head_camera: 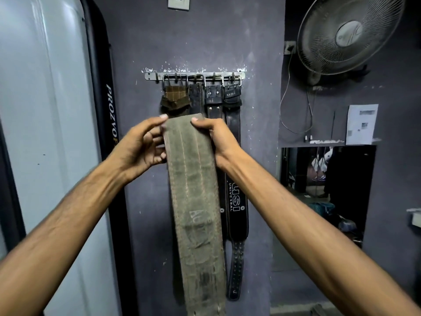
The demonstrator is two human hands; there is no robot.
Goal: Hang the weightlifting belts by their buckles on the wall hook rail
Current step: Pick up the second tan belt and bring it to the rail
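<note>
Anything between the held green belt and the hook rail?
Nothing loose in the gap. But the hook rail above the green belt, held by left hand and right hand, already carries four hung belts; no free hook shows.

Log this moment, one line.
left hand, right hand: grip olive belt | hook rail: other belts hung by buckles | olive belt: hookup unclear

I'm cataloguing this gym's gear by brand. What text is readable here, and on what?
"PROZVO": vertical on the black upright at left; a following orange letter is hidden.
"USI UNIVERSAL": white, on the rightmost hanging black belt.
"USI": small, just below that belt's buckle.
Faded print on the green belt: unreadable.
Paper sheet on the wall: blurred.
Fan hub: mark unreadable.
</note>
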